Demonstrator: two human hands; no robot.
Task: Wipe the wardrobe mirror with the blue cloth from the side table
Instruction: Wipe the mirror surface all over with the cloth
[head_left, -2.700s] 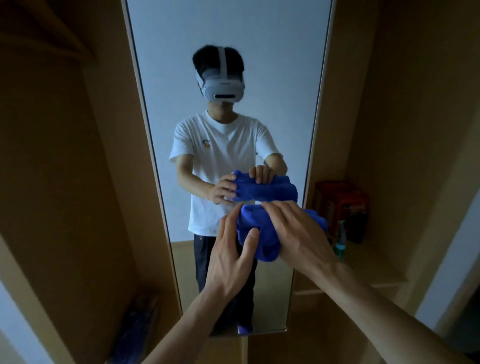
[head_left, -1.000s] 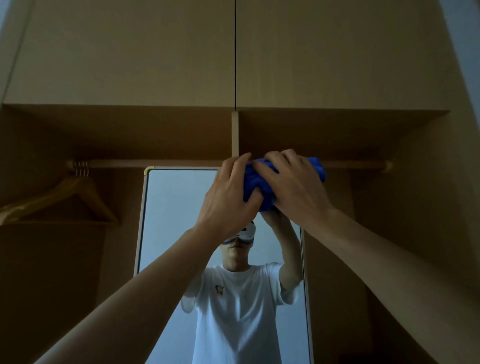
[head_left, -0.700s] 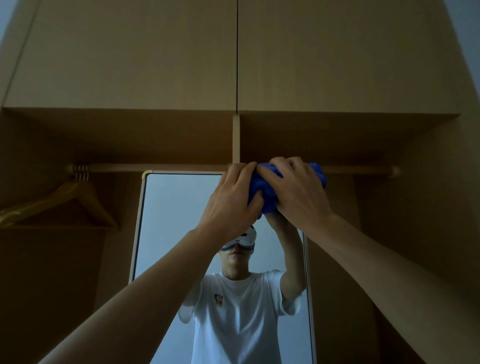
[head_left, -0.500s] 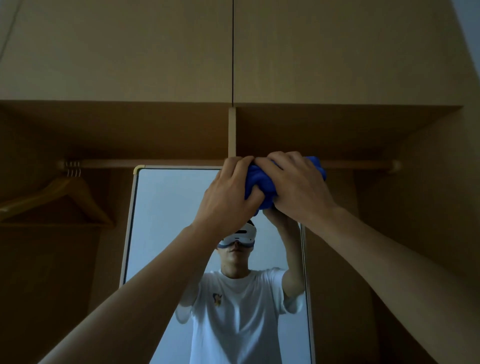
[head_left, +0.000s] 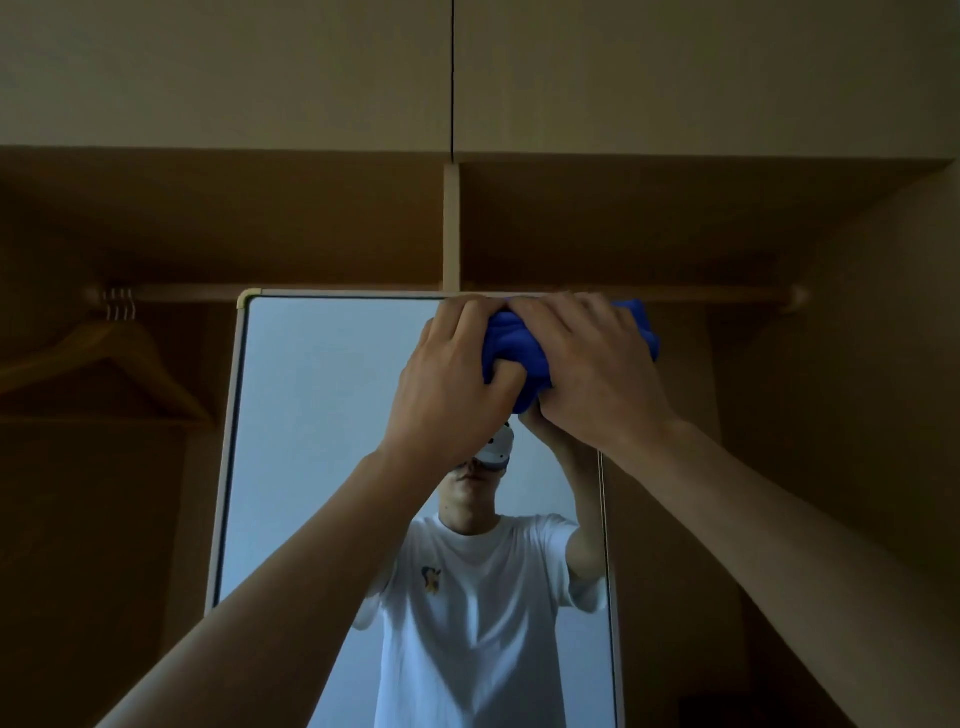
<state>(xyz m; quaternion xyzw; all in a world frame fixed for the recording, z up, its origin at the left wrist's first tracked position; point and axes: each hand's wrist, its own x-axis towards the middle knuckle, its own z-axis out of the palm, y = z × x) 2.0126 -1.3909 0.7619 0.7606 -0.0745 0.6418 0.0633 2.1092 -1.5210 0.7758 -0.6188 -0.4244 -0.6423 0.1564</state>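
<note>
We press the blue cloth (head_left: 514, 345), bunched under left hand (head_left: 457, 379) and right hand (head_left: 592, 364), both grips closed on it, against the mirror (head_left: 322, 415) at its top right corner, frame centre. Next, we judge, comes a downward stroke.

- The cloth (head_left: 517, 345) is a deep, plain royal blue, darker in its folds
- The mirror (head_left: 322, 415) shows a flat pale blue-grey, edged by a thin dark line inside a cream-beige frame
- The wardrobe (head_left: 675, 78) is light tan on its upper door fronts and a dim, shadowed brown inside; a black seam runs between the two doors
- The rail (head_left: 322, 293) is pale wood-coloured
- The hanger (head_left: 111, 358) is warm brown wood, its hook silvery
- In the reflection, the T-shirt (head_left: 478, 613) is plain white with a small yellow and dark blue emblem on the chest
- The reflected headset (head_left: 497, 451) is white
</note>
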